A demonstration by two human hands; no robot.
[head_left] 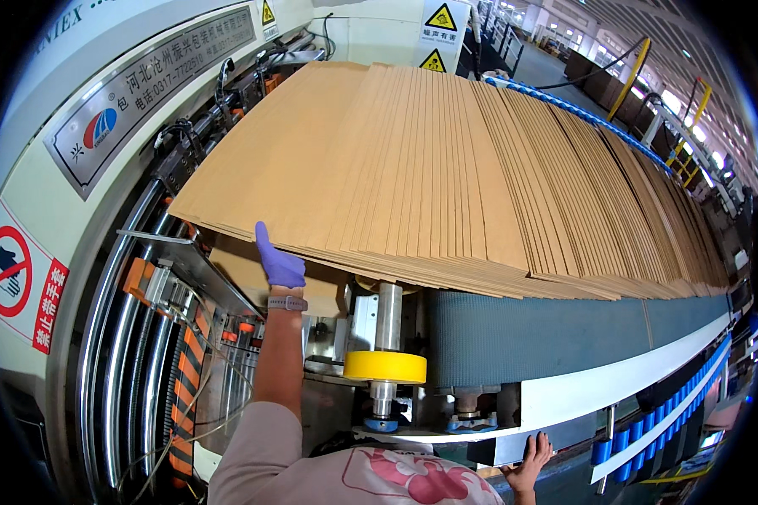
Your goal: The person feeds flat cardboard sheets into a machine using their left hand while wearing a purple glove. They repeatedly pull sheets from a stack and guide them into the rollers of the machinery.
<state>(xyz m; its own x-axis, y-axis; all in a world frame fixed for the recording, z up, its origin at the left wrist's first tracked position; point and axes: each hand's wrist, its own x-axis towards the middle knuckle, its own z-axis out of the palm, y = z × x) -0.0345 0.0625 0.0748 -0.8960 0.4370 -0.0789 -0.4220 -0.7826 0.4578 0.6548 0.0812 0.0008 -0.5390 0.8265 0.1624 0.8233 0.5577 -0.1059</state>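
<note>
Brown cardboard sheets (pixel 413 160) lie overlapping in a long slanted row that runs from the machine at left to the far right. At their near edge, toward the left end, is my left hand (pixel 282 265) in a purple glove. Its thumb points up over the top sheet, and the fingers are hidden below the edge, so it grips the sheets there. Down at the lower right, my bare right hand (pixel 531 459) rests with fingers spread on a grey metal panel (pixel 556 438), holding nothing.
Under the sheets runs a dark green conveyor belt (pixel 531 341) with a white side rail (pixel 623 366). A yellow wheel (pixel 385 367) on a metal shaft stands beside my left forearm. Steel rollers (pixel 114 362) and a striped guard (pixel 187 396) fill the left, below the machine housing (pixel 25 160).
</note>
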